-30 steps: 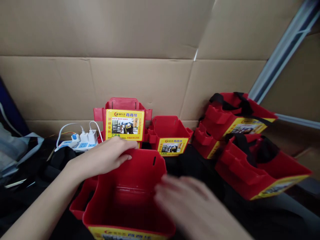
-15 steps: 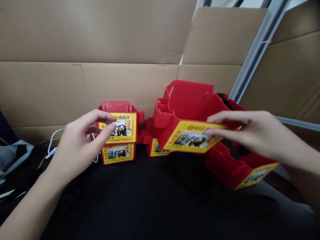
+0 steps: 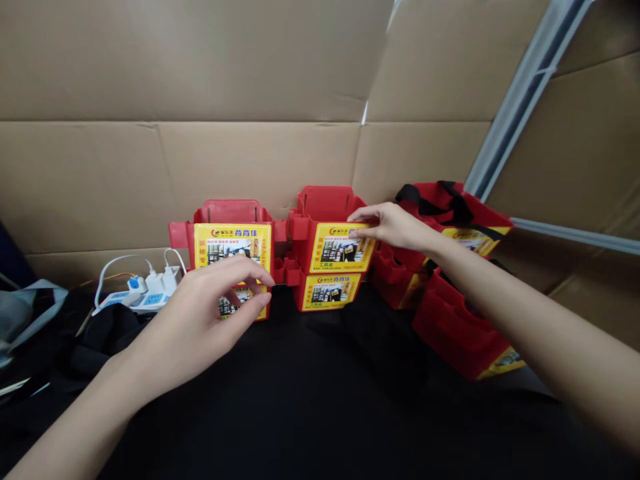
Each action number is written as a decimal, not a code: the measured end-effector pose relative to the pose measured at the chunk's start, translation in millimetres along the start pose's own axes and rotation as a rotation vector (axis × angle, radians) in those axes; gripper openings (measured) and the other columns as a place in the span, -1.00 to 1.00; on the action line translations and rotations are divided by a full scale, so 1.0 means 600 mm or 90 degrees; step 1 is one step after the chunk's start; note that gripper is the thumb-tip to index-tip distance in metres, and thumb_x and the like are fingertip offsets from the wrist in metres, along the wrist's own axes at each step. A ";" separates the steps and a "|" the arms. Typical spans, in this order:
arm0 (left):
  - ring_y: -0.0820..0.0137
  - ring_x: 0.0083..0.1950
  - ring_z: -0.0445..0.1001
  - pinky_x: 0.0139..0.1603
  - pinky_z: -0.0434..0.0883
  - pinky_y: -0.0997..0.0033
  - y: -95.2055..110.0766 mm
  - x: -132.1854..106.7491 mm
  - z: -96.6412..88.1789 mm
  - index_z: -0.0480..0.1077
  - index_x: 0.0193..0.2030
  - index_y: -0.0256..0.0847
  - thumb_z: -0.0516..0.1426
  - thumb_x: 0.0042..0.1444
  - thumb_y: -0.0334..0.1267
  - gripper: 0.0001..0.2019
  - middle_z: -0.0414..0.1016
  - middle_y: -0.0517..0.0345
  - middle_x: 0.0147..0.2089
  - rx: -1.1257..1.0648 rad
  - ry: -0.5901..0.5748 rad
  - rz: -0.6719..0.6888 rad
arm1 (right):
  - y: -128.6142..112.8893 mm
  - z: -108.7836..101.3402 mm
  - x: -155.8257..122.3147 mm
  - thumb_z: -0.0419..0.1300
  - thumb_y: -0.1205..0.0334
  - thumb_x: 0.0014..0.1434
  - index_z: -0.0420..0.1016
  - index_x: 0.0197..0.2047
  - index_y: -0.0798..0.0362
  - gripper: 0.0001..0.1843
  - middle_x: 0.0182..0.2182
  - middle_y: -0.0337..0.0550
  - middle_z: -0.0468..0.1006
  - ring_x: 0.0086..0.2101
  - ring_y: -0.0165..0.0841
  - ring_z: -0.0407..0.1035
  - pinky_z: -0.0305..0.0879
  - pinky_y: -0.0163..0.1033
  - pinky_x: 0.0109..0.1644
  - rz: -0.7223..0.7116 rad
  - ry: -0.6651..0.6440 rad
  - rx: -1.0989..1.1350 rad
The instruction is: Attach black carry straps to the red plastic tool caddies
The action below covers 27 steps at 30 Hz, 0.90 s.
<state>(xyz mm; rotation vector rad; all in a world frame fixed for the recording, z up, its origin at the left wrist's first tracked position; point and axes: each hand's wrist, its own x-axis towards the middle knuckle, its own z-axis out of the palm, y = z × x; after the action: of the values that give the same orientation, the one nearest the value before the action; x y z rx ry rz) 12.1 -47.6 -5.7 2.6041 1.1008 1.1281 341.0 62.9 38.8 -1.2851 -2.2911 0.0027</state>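
My right hand (image 3: pixel 395 225) pinches the front rim of a red plastic tool box (image 3: pixel 327 203) with a yellow picture label. That box sits upright on another red tool box (image 3: pixel 325 293), in the middle against the cardboard. My left hand (image 3: pixel 217 300) hovers in front of the left stack, its thumb and fingers apart and nothing between them. In that stack, an upper red tool box (image 3: pixel 233 211) rests on a lower tool box (image 3: pixel 267 305), which my left hand partly hides.
More red tool boxes (image 3: pixel 445 320) stand at the right, some with black straps (image 3: pixel 453 200). A power strip (image 3: pixel 154 300) with white plugs and cables lies at the left. Cardboard (image 3: pixel 260 160) walls the back; a metal post (image 3: pixel 530 87) slants at the right.
My right hand has moved left with the tool box, which was tilted in the air and now sits on the middle one. My left hand has shifted right and down.
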 end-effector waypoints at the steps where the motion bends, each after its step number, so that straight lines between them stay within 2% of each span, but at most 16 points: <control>1: 0.41 -0.17 0.42 -0.24 0.40 0.44 -0.002 0.002 0.001 0.36 -0.22 -0.14 0.04 0.14 -0.26 -0.88 0.45 0.19 -0.18 0.004 -0.005 0.003 | 0.000 0.002 0.005 0.06 0.06 0.11 0.46 -0.12 0.10 -0.63 -0.24 -0.06 0.51 -0.38 -0.34 0.40 0.35 -0.24 -0.38 0.010 0.000 0.001; 3: 0.40 -0.17 0.42 -0.23 0.39 0.42 -0.004 0.006 0.004 0.36 -0.21 -0.15 0.03 0.14 -0.26 -0.88 0.45 0.17 -0.17 0.013 -0.023 0.008 | -0.007 0.006 0.011 0.05 0.09 0.12 0.43 -0.08 0.09 -0.64 -0.21 -0.04 0.49 -0.30 -0.28 0.41 0.38 -0.18 -0.29 0.013 0.012 -0.027; 5: 0.40 -0.18 0.41 -0.24 0.38 0.41 -0.007 0.009 0.007 0.35 -0.21 -0.15 0.02 0.15 -0.26 -0.87 0.44 0.16 -0.17 0.019 -0.051 0.009 | -0.023 0.015 0.003 0.07 0.14 0.12 0.38 -0.02 0.07 -0.63 -0.14 -0.02 0.45 -0.16 -0.21 0.38 0.35 -0.07 -0.10 -0.009 0.085 -0.100; 8: 0.39 -0.16 0.41 -0.19 0.37 0.38 -0.012 0.010 0.015 0.33 -0.20 -0.14 0.02 0.14 -0.25 -0.88 0.42 0.17 -0.15 0.022 -0.096 0.011 | -0.047 0.052 -0.056 0.04 0.19 0.15 0.27 0.07 0.06 -0.60 -0.04 0.02 0.36 0.02 -0.18 0.25 0.14 0.01 0.15 -0.045 0.220 -0.196; 9: 0.38 -0.14 0.40 -0.15 0.37 0.35 -0.014 0.009 0.019 0.32 -0.19 -0.13 0.03 0.14 -0.25 -0.87 0.41 0.17 -0.14 0.020 -0.109 0.011 | -0.052 0.071 -0.089 0.01 0.18 0.17 0.28 0.04 0.07 -0.63 -0.04 0.03 0.36 0.03 -0.19 0.24 0.17 -0.02 0.13 -0.040 0.228 -0.192; 11: 0.35 -0.09 0.40 -0.07 0.36 0.29 -0.016 0.007 0.032 0.31 -0.14 -0.13 0.05 0.12 -0.25 -0.84 0.40 0.16 -0.10 0.014 -0.145 0.017 | -0.049 0.115 -0.166 -0.03 0.12 0.19 0.33 -0.02 0.03 -0.67 -0.09 -0.01 0.41 -0.05 -0.22 0.33 0.27 -0.05 0.05 -0.001 0.095 -0.171; 12: 0.34 -0.06 0.39 -0.03 0.35 0.26 -0.017 0.006 0.041 0.30 -0.10 -0.13 0.05 0.12 -0.25 -0.81 0.39 0.14 -0.07 0.009 -0.168 0.020 | -0.043 0.137 -0.207 0.00 0.06 0.17 0.33 0.00 0.03 -0.62 -0.08 0.01 0.41 -0.08 -0.21 0.35 0.31 -0.06 0.01 0.032 0.035 -0.178; 15: 0.26 0.00 0.37 0.03 0.34 0.19 -0.017 0.001 0.080 0.26 0.02 -0.18 0.08 0.09 -0.20 -0.66 0.34 0.04 0.02 -0.012 -0.263 0.037 | -0.012 0.192 -0.306 0.08 -0.16 0.03 0.23 0.15 -0.01 -0.33 0.05 0.16 0.32 0.03 -0.01 0.27 0.31 0.12 -0.05 0.162 -0.009 -0.263; 17: 0.17 0.08 0.32 0.06 0.32 0.14 -0.018 -0.004 0.114 0.19 0.12 -0.22 0.12 0.05 -0.14 -0.51 0.28 -0.06 0.10 -0.033 -0.328 0.052 | 0.002 0.214 -0.338 0.06 -0.21 0.02 0.21 0.17 -0.11 -0.31 0.08 0.17 0.30 0.05 0.07 0.23 0.32 0.21 -0.15 0.231 -0.017 -0.285; 18: 0.12 0.14 0.27 0.09 0.30 0.11 -0.019 -0.007 0.133 0.13 0.17 -0.24 0.14 0.01 -0.10 -0.41 0.22 -0.13 0.15 -0.040 -0.353 0.059 | 0.002 0.221 -0.343 0.06 -0.20 0.03 0.24 0.16 -0.12 -0.34 0.07 0.15 0.32 0.04 0.06 0.24 0.32 0.22 -0.16 0.235 -0.018 -0.270; 20: -0.01 0.27 0.07 0.16 0.21 0.01 -0.022 -0.013 0.169 -0.01 0.26 -0.28 0.20 -0.08 -0.04 -0.20 0.05 -0.26 0.27 -0.041 -0.372 0.069 | -0.013 0.229 -0.336 0.06 -0.09 0.09 0.32 0.10 -0.07 -0.46 0.03 0.11 0.37 0.00 -0.04 0.30 0.33 0.14 -0.09 0.187 -0.020 -0.185; 22: -0.06 0.34 -0.17 0.21 0.08 -0.10 -0.027 -0.020 0.197 -0.16 0.32 -0.27 0.24 -0.16 -0.01 -0.03 -0.18 -0.31 0.34 -0.030 -0.366 0.084 | -0.046 0.236 -0.314 0.04 0.08 0.15 0.38 0.04 -0.02 -0.60 -0.02 0.05 0.40 -0.02 -0.18 0.33 0.32 -0.01 0.01 0.099 -0.037 -0.064; 24: -0.07 0.36 -0.29 0.23 -0.05 -0.20 -0.033 -0.030 0.215 -0.25 0.34 -0.21 0.27 -0.22 0.00 0.06 -0.29 -0.27 0.37 -0.028 -0.360 0.115 | -0.092 0.246 -0.287 0.00 0.24 0.18 0.40 0.00 -0.03 -0.67 -0.03 -0.02 0.40 -0.01 -0.30 0.33 0.32 -0.14 0.04 0.014 -0.076 0.053; 25: -0.06 0.36 -0.25 0.24 -0.09 -0.21 -0.037 -0.036 0.219 -0.27 0.34 -0.19 0.27 -0.23 0.00 0.08 -0.26 -0.25 0.37 -0.039 -0.364 0.127 | -0.117 0.252 -0.274 -0.02 0.31 0.18 0.41 -0.03 -0.04 -0.68 -0.01 -0.04 0.38 0.02 -0.32 0.30 0.30 -0.17 0.07 -0.030 -0.096 0.104; 27: -0.02 0.30 0.01 0.22 0.01 -0.16 -0.044 -0.051 0.220 -0.29 0.34 -0.21 0.26 -0.20 -0.04 0.05 0.02 -0.24 0.30 -0.080 -0.379 0.106 | -0.164 0.267 -0.252 -0.05 0.39 0.17 0.43 -0.09 -0.04 -0.67 0.02 -0.07 0.34 0.06 -0.35 0.24 0.26 -0.20 0.10 -0.108 -0.110 0.188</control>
<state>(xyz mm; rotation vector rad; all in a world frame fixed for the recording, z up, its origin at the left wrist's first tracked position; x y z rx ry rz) 70.7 -23.9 -128.7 2.6851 0.6686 0.3621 257.6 -73.9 -141.4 -0.9713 -2.4256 0.3919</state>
